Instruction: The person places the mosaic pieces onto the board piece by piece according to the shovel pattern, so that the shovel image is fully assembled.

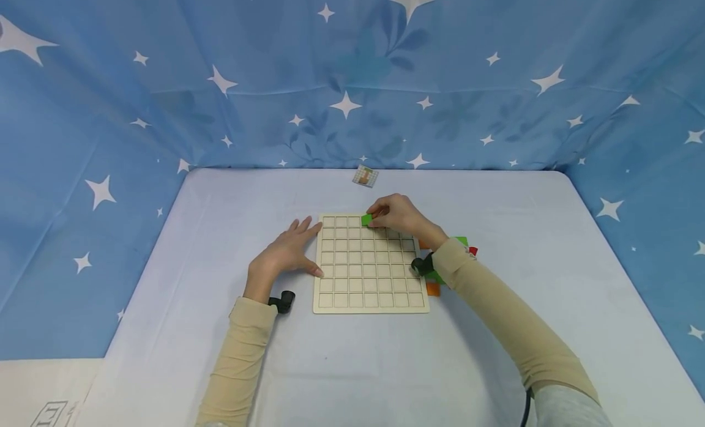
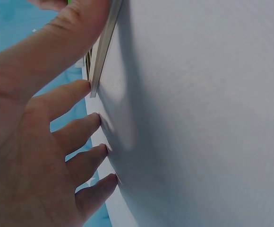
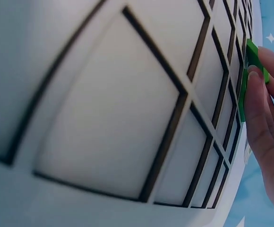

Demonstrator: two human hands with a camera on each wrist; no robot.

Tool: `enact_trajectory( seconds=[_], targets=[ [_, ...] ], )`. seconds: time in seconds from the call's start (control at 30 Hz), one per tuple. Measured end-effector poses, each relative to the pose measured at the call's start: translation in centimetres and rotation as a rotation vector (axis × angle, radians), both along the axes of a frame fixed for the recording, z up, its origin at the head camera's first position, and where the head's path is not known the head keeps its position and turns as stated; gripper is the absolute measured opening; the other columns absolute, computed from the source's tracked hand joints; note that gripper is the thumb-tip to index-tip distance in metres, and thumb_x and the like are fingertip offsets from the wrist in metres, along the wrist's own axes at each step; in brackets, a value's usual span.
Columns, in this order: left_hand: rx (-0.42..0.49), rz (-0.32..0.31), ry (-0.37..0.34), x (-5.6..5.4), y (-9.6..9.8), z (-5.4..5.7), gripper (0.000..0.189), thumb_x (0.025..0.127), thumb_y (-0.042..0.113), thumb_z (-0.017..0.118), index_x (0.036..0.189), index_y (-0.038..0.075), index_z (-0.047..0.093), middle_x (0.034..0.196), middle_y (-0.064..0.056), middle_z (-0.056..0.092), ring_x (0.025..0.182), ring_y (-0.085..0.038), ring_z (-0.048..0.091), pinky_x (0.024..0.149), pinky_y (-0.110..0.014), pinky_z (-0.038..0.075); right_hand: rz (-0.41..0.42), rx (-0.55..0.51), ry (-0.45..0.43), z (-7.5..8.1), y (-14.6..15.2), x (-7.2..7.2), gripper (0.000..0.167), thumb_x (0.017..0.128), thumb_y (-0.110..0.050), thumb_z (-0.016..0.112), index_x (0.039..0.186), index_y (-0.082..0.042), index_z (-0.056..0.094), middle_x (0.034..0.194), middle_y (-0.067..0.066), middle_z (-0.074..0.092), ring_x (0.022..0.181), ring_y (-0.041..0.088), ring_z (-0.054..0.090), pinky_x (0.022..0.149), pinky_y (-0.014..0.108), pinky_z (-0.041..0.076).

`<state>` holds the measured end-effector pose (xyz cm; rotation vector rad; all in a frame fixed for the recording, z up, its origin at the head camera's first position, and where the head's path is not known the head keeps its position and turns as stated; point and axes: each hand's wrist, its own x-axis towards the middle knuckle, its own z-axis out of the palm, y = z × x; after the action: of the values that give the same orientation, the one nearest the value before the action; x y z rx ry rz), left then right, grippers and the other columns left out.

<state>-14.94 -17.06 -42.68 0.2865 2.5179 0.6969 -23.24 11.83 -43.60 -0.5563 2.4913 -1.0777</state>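
A pale square board [image 1: 355, 271], divided into a grid of recessed cells, lies on the white table. My right hand [image 1: 399, 214] pinches a small green square tile [image 1: 366, 219] at the board's far edge, near the middle. In the right wrist view, green shows on two sides of the fingertips of that hand [image 3: 269, 109]; whether this is one tile or two I cannot tell. My left hand [image 1: 286, 251] rests with spread fingers at the board's left side. Its thumb and index finger touch the edge, while the other fingertips [image 2: 109, 178] rest on the table.
Right of the board, partly hidden under my right forearm, lie loose tiles: green [image 1: 461, 240], red [image 1: 473, 251] and orange [image 1: 433, 289]. A small printed picture card [image 1: 365, 175] lies at the table's far edge. Behind hangs a blue curtain [image 1: 264, 60] with white stars.
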Motion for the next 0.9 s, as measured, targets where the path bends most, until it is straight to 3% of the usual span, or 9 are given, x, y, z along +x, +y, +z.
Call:
enact_trajectory(
  seconds=[0.27, 0.53, 0.9],
  targets=[
    [-0.020, -0.008, 0.005, -0.06, 0.17, -0.07, 0.115, 0.077, 0.033, 0.092, 0.166, 0.017, 0.021, 0.174, -0.011, 0.003, 0.161, -0.036, -0.002, 0.127, -0.064, 0.013, 0.020, 0.029, 0.029, -0.13, -0.22, 0.07, 0.030, 0.094, -0.013, 0.075, 0.121, -0.001, 0.074, 0.115, 0.017, 0.071, 0.094, 0.028, 0.070, 0.082, 0.040, 0.059],
    [-0.008, -0.004, 0.003, -0.14, 0.20, 0.09, 0.115, 0.077, 0.032, 0.092, 0.166, 0.018, 0.021, 0.174, -0.010, 0.003, 0.161, -0.035, -0.003, 0.126, -0.064, 0.013, 0.035, 0.076, 0.067, -0.22, -0.50, 0.11, 0.032, 0.093, -0.011, 0.077, 0.122, 0.000, 0.073, 0.118, 0.017, 0.069, 0.104, 0.031, 0.067, 0.088, 0.040, 0.059],
    [-0.002, -0.008, -0.003, -0.01, 0.17, 0.00, 0.115, 0.077, 0.032, 0.092, 0.166, 0.017, 0.021, 0.174, -0.011, 0.003, 0.160, -0.037, -0.003, 0.126, -0.065, 0.012, 0.050, 0.066, 0.023, -0.06, -0.15, 0.38, 0.035, 0.095, -0.010, 0.073, 0.129, -0.003, 0.070, 0.123, 0.015, 0.069, 0.107, 0.030, 0.069, 0.089, 0.042, 0.059]
  ],
)
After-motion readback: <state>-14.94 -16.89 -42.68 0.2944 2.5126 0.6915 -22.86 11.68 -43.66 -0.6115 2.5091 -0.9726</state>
